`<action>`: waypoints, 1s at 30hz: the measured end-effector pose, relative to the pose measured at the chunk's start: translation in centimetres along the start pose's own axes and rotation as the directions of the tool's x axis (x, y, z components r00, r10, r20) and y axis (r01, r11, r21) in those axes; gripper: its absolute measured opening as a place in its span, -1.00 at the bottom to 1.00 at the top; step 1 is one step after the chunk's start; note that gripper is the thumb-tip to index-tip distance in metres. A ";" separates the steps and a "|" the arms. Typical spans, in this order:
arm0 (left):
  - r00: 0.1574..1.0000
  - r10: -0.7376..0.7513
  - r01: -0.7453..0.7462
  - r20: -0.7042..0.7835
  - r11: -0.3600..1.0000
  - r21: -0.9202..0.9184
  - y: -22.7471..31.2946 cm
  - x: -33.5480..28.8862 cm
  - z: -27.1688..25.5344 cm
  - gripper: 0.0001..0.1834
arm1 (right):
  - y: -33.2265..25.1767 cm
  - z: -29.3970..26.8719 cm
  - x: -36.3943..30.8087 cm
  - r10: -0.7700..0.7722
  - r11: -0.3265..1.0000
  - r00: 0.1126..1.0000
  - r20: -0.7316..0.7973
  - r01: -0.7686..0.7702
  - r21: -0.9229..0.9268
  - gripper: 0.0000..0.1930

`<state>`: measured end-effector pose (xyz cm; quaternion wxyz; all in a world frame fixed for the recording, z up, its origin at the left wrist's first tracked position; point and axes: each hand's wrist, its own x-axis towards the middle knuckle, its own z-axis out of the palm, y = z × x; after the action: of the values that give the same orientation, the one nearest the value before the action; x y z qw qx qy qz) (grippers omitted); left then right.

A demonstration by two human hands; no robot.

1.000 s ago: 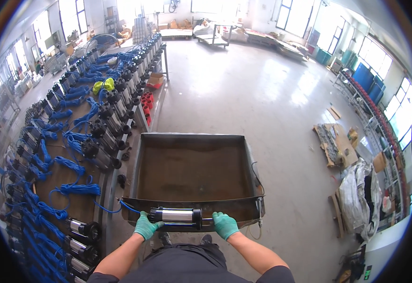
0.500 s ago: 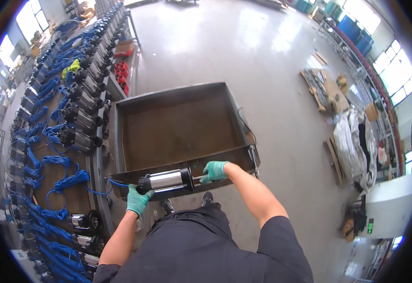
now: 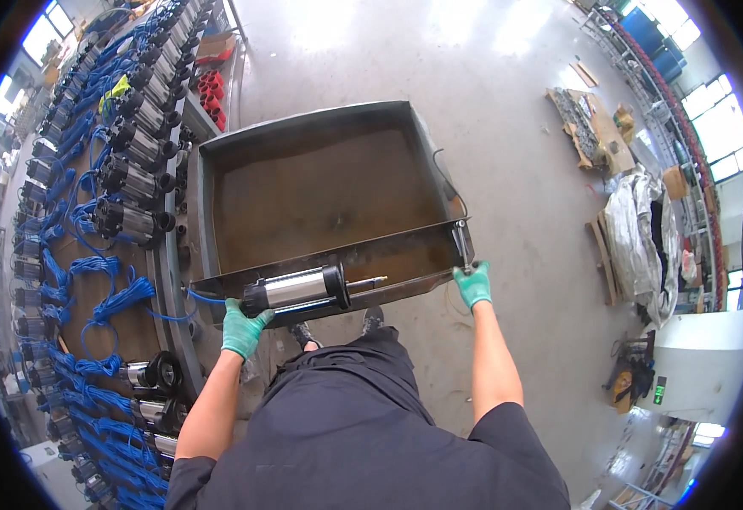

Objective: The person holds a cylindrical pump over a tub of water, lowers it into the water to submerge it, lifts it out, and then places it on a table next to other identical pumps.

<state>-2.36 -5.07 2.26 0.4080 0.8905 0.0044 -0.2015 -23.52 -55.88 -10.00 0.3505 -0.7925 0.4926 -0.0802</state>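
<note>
**Both gloved hands at the near rim of a metal cart tray**

Grey concrete workshop floor, sunlit, running from twelve o'clock down to four o'clock. At centre, a wide rusty-brown metal tray with raised walls, open and bare inside. Along the nine-to-eleven o'clock side, a long bench packed with rows of black-and-silver pump motors and loops of blue cable. At eleven o'clock, a cluster of red parts. Out at two to three o'clock, a wooden pallet with stacked goods and a heap under clear plastic sheeting.

Left hand, in a green glove, at seven o'clock from the tray's centre: fingers curled and closed on the rear end of a silver cylindrical motor with a black end cap. Motor lying level along the tray's near rim, thin shaft pointing toward three o'clock, a blue lead trailing off toward nine o'clock. Resting on the rim or held just above it, hard to say from this angle.

Right hand, also green-gloved, at four o'clock from the tray's centre: closed on the tray's near right corner, seemingly round an upright bracket there. Well apart from the motor.

Below, at six o'clock, dark shirt and both bare forearms rising from the lower edge.
</note>
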 end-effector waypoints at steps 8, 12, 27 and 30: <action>1.000 -0.010 0.011 -0.006 0.998 0.062 1.1 0.1 -0.1 -0.29 | -9.9 1.7 6.9 -0.124 0.991 0.992 -0.024 0.125 0.043 -0.49; 0.999 0.034 -0.032 -0.036 0.998 0.050 1.2 0.0 0.1 -0.28 | -14.7 -0.2 0.8 -0.297 0.949 0.951 0.085 0.285 0.134 -0.78; 1.000 0.006 -0.004 -0.015 0.998 0.070 0.9 0.2 -0.2 -0.28 | -17.7 3.6 -8.2 -0.085 0.737 0.749 0.658 -0.397 0.547 -0.73; 0.999 -0.020 0.025 -0.027 0.986 0.167 2.1 0.0 -0.4 -0.28 | -17.3 4.6 -8.4 -0.079 0.700 0.779 0.622 -0.401 0.591 -0.73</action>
<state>-1.86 -6.19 3.95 0.3294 0.9240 0.0027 -0.1943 -13.08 -41.98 -0.61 0.7656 -0.5337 0.3578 0.0310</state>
